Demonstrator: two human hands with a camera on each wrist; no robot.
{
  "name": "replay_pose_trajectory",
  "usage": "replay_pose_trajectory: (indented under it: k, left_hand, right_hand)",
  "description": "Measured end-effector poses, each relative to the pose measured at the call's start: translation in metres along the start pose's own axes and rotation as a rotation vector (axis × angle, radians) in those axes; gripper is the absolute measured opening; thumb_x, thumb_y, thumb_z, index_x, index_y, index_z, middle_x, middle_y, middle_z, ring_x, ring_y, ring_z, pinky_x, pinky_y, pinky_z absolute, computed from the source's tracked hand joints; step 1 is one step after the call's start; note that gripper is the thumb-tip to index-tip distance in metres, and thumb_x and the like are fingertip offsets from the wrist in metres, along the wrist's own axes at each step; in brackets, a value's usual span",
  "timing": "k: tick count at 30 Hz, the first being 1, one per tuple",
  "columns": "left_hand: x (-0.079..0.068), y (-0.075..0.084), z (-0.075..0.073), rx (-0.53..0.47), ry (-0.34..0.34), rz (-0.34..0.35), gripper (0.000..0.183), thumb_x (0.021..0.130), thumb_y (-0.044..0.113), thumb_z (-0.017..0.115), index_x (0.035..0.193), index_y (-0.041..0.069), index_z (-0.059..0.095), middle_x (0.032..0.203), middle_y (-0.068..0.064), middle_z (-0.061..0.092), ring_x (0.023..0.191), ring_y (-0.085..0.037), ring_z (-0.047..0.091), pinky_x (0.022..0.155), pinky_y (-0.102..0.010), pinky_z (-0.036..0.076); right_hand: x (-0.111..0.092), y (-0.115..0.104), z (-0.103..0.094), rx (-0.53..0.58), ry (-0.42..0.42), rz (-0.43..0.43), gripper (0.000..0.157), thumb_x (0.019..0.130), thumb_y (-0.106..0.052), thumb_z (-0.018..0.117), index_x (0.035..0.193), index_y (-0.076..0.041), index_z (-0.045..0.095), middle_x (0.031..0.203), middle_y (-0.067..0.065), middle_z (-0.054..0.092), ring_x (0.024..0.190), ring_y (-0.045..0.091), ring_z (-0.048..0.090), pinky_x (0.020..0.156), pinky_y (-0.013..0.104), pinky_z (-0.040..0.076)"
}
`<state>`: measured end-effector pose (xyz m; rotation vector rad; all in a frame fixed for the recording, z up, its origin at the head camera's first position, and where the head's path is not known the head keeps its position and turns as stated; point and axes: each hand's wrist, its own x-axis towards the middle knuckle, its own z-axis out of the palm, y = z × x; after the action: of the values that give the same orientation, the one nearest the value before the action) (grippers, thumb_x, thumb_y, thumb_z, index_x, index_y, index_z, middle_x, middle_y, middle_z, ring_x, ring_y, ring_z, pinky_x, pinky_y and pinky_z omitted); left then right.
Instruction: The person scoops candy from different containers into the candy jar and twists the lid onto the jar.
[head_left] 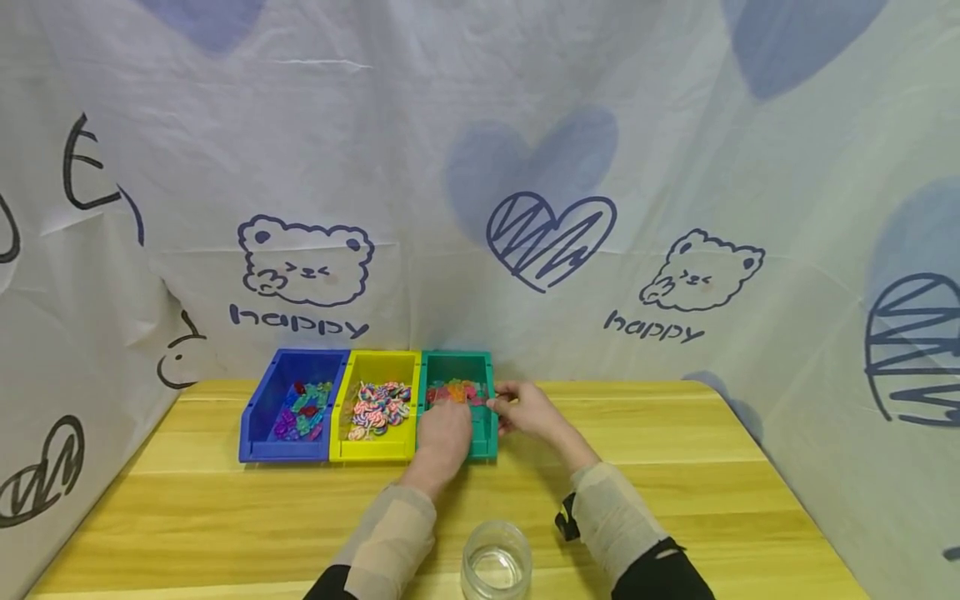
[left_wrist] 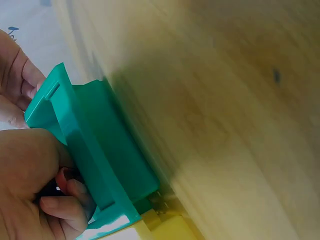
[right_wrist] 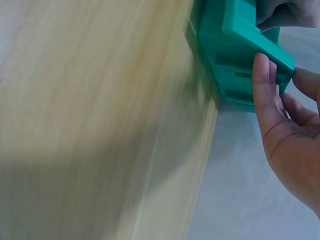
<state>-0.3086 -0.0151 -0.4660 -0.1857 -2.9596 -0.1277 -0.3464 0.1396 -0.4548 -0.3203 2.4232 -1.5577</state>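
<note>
Inside the green bin (head_left: 480,446) lie small pink, orange and reddish pieces (head_left: 456,390). My left hand (head_left: 445,429) reaches down over its front into the bin. In the left wrist view the fingers of that hand are curled, with a small reddish piece (left_wrist: 63,178) showing among them. At the bin's right side, my right hand (head_left: 527,410) grips the wall. The right wrist view shows its fingers (right_wrist: 264,85) along the outer face and the thumb at the top edge.
A yellow bin (head_left: 375,451) of small swirl lollipops (head_left: 380,408) adjoins the green one. Left of it stands a blue bin (head_left: 285,452) with shiny coloured pieces (head_left: 306,410). A clear glass jar (head_left: 496,567) stands near me on the wooden table (head_left: 225,517). A printed curtain (head_left: 435,275) hangs behind.
</note>
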Motion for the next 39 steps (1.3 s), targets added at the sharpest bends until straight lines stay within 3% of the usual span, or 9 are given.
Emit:
replay_pose_trajectory:
  k: [4, 11, 18, 26, 31, 34, 39]
  left_hand:
    - [0.003, 0.000, 0.003, 0.013, 0.001, 0.010, 0.015, 0.102, 0.012, 0.065, 0.092, 0.004, 0.074, 0.087, -0.015, 0.068, 0.079, -0.026, 0.069, 0.066, -0.043, 0.062]
    - [0.012, 0.000, 0.004, 0.019, -0.032, -0.005, 0.016, 0.103, 0.012, 0.065, 0.097, 0.003, 0.077, 0.093, -0.018, 0.068, 0.076, -0.025, 0.070, 0.066, -0.042, 0.062]
    - [0.015, 0.001, 0.006, -0.031, -0.059, -0.041, 0.016, 0.102, 0.011, 0.066, 0.099, 0.001, 0.078, 0.097, -0.020, 0.068, 0.078, -0.026, 0.071, 0.070, -0.042, 0.063]
    - [0.017, 0.004, 0.009, -0.140, -0.126, -0.097, 0.012, 0.097, 0.003, 0.069, 0.104, -0.005, 0.075, 0.106, -0.024, 0.067, 0.094, -0.034, 0.067, 0.085, -0.048, 0.061]
    - [0.019, 0.005, 0.014, -0.297, -0.146, -0.189, 0.030, 0.102, -0.002, 0.058, 0.127, -0.018, 0.057, 0.123, -0.035, 0.055, 0.109, -0.043, 0.063, 0.094, -0.052, 0.057]
    - [0.020, 0.005, 0.016, -0.440, -0.151, -0.262, 0.039, 0.107, -0.001, 0.047, 0.140, -0.019, 0.041, 0.132, -0.038, 0.046, 0.115, -0.047, 0.060, 0.098, -0.055, 0.054]
    - [0.017, 0.004, 0.015, -0.558, -0.140, -0.304, 0.035, 0.110, 0.002, 0.038, 0.139, -0.016, 0.037, 0.135, -0.038, 0.040, 0.111, -0.049, 0.060, 0.099, -0.058, 0.052]
  right_hand:
    - [0.001, 0.000, -0.001, 0.006, 0.000, -0.009, 0.042, 0.106, -0.007, 0.058, 0.143, 0.013, 0.051, 0.111, 0.021, 0.060, 0.082, 0.046, 0.069, 0.076, 0.051, 0.062]
    - [0.001, -0.001, -0.001, -0.001, -0.016, -0.018, 0.041, 0.106, -0.006, 0.058, 0.141, 0.013, 0.053, 0.110, 0.021, 0.060, 0.067, 0.021, 0.068, 0.075, 0.048, 0.062]
    - [0.000, -0.004, -0.002, 0.003, -0.018, -0.012, 0.042, 0.106, -0.006, 0.058, 0.142, 0.014, 0.052, 0.111, 0.021, 0.060, 0.067, 0.021, 0.068, 0.075, 0.049, 0.062]
    - [-0.002, -0.003, -0.003, 0.017, -0.020, -0.007, 0.040, 0.106, -0.007, 0.057, 0.140, 0.013, 0.053, 0.109, 0.020, 0.059, 0.068, 0.021, 0.067, 0.078, 0.053, 0.061]
    - [-0.002, -0.002, -0.003, 0.029, -0.018, 0.001, 0.042, 0.106, -0.008, 0.058, 0.143, 0.011, 0.052, 0.109, 0.019, 0.059, 0.072, 0.028, 0.069, 0.079, 0.053, 0.061]
    - [-0.002, 0.000, -0.003, 0.021, -0.017, -0.002, 0.045, 0.106, -0.010, 0.058, 0.145, 0.011, 0.050, 0.111, 0.019, 0.059, 0.075, 0.032, 0.070, 0.079, 0.053, 0.061]
    - [-0.003, 0.002, -0.002, 0.023, -0.006, 0.010, 0.047, 0.106, -0.011, 0.060, 0.146, 0.011, 0.048, 0.113, 0.020, 0.059, 0.072, 0.027, 0.069, 0.080, 0.053, 0.060]
